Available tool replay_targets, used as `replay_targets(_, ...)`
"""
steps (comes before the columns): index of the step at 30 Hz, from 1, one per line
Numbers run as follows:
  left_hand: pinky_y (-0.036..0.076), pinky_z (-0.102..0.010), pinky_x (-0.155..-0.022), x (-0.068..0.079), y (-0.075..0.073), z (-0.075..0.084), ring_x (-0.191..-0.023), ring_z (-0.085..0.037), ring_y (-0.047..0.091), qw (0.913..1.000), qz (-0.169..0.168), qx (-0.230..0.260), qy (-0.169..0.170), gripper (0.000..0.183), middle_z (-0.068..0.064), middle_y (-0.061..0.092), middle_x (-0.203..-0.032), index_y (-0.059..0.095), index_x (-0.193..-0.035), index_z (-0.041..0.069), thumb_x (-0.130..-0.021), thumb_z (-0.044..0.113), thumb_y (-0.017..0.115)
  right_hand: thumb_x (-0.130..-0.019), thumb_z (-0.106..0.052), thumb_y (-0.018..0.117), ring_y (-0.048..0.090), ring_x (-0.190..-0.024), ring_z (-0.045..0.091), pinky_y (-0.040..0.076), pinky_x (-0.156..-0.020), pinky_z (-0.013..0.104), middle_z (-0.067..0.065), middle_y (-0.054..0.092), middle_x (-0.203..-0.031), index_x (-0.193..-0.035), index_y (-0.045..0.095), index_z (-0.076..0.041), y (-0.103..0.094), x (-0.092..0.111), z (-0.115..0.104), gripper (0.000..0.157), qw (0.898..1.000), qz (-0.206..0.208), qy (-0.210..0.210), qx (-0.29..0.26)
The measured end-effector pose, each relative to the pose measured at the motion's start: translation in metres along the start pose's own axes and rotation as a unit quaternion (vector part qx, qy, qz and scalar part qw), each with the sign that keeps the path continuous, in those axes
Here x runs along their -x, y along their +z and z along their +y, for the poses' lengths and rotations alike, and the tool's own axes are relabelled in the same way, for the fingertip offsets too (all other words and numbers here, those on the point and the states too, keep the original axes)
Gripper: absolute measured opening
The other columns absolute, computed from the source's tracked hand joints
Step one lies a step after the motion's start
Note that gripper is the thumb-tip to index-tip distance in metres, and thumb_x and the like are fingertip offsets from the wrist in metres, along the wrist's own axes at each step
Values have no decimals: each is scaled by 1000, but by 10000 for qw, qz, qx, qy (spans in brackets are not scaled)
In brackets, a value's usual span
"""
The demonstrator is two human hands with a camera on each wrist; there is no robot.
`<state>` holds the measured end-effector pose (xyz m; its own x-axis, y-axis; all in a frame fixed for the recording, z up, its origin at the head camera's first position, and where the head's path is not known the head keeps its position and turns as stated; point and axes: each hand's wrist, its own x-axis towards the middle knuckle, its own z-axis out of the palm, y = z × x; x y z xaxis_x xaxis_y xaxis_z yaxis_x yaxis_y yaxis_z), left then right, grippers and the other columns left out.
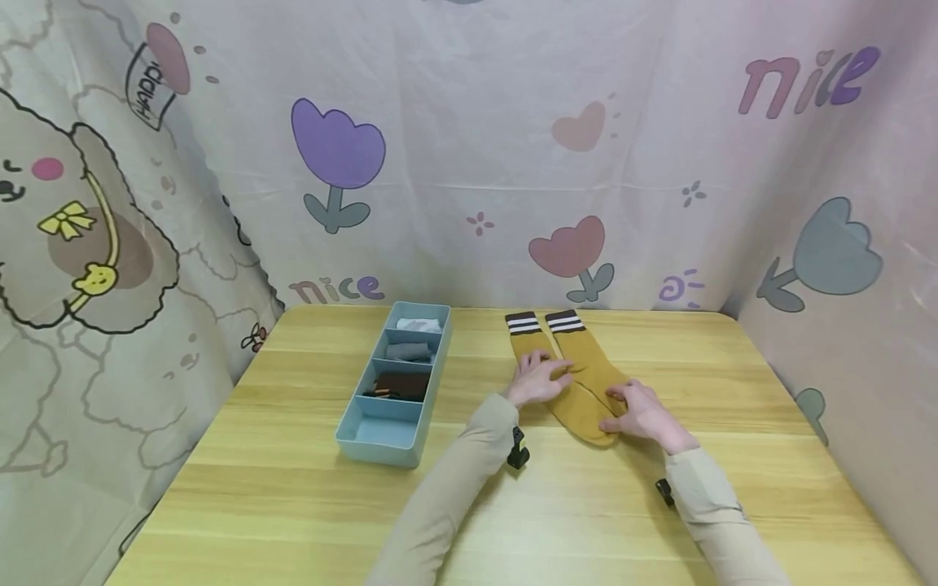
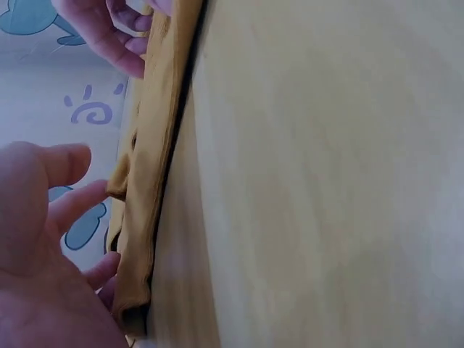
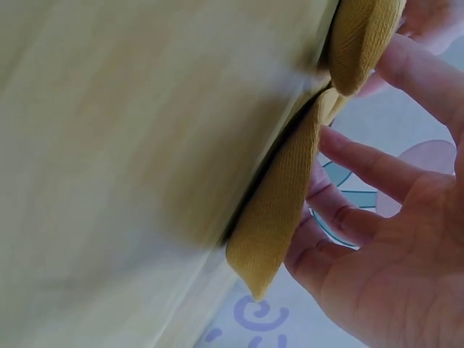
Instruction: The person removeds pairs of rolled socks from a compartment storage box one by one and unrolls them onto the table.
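Two mustard-yellow socks lie side by side on the table, with dark brown cuffs and white stripes at the far end. My left hand rests over the middle of the left sock, its fingers reaching toward the right sock. At the foot end, my right hand touches the socks, thumb near the left sock's toe and fingers on the right one. In the right wrist view, loosely bent fingers lie along the yellow knit. Left fingertips meet the sock fabric in the left wrist view.
A blue-grey divided box stands left of the socks. Its rear three compartments hold a white cloth item, a grey rolled item and a dark brown item. Printed curtains hang behind and beside the wooden table.
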<state>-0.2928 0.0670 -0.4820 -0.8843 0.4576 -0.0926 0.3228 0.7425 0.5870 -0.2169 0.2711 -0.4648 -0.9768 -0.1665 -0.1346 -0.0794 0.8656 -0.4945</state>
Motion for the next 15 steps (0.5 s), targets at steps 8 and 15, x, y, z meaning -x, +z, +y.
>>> replay_targets(8,21,-49,-124,-3,7,8,-153,-30,20,9976,-423,-544,24,48,-9,23,-167,48,-149,35,-104,50,41,-75,-25,86,53,-114,49,45,-99,63,31,56,-123,-132,57,10,-4,5,6,73,10000,20,-67,-2)
replay_targets(15,15,-45,-127,-8,14,18,-156,-26,16,9953,-625,-742,17,50,-6,17,-169,43,-152,38,-104,53,35,-74,-26,87,57,-108,46,47,-95,61,31,58,-118,-130,58,9,-10,10,15,72,9999,49,-113,61)
